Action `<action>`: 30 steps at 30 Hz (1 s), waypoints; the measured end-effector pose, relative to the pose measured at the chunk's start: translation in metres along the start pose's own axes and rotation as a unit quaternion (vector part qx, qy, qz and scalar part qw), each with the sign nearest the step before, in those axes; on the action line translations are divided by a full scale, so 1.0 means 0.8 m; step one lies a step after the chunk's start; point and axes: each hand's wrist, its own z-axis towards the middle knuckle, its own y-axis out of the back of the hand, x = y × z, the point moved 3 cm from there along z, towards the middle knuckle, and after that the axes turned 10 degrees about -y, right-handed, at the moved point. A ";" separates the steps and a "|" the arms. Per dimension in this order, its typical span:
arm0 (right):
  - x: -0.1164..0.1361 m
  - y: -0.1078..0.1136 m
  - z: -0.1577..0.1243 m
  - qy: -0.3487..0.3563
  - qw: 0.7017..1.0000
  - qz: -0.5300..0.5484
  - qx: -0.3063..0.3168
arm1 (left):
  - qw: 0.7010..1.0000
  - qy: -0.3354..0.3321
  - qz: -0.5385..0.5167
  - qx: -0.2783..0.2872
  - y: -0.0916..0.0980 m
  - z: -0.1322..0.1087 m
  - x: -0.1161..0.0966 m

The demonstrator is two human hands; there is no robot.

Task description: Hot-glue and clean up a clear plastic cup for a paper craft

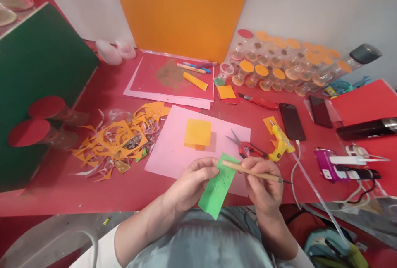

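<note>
My left hand (195, 181) pinches the upper edge of a green paper strip (217, 187) and holds it up above my lap. The strip has a patch of glitter or glue on its face. My right hand (262, 183) is closed round a thin wooden-handled brush (252, 171), which lies crosswise with its handle end over the top of the green strip and its tip pointing right. In front of both hands lies a pink sheet (173, 148) with an orange paper square (197, 132) on it.
The red table (93, 185) holds red-handled scissors (246, 146), a yellow glue gun (281, 142), two dark phones (291, 121), a red craft knife (259, 101), orange paper scraps (120, 135), rows of plastic cups with orange lids (288, 65), a green box (37, 77) at left and a power strip (335, 168).
</note>
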 end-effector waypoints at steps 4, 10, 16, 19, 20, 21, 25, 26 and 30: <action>0.001 -0.001 0.002 0.011 1.000 0.018 0.019 | 1.000 0.001 0.009 0.013 -0.003 0.001 0.001; 0.001 -0.001 0.003 0.012 0.999 0.027 0.015 | 0.999 0.003 0.027 0.022 -0.002 0.002 0.003; -0.003 0.000 0.003 0.015 0.998 0.052 0.018 | 0.999 0.006 0.030 0.021 0.001 0.002 0.007; -0.004 0.000 0.006 0.017 0.998 0.060 0.012 | 0.999 0.004 0.038 0.012 0.003 0.002 0.009; -0.004 -0.001 0.007 0.016 0.998 0.062 0.007 | 0.999 0.003 0.041 0.009 0.003 0.002 0.009; -0.005 -0.001 0.007 0.016 0.998 0.063 0.003 | 0.999 0.003 0.045 0.006 0.003 0.002 0.010; -0.005 -0.004 0.010 0.017 0.997 0.078 0.004 | 0.999 0.004 0.053 -0.005 0.003 0.003 0.009; -0.005 -0.004 0.011 0.016 0.996 0.084 0.006 | 0.999 0.005 0.053 -0.006 0.003 0.003 0.008; -0.007 -0.007 0.014 0.011 0.995 0.101 0.010 | 0.998 0.015 0.053 -0.002 0.002 0.005 0.007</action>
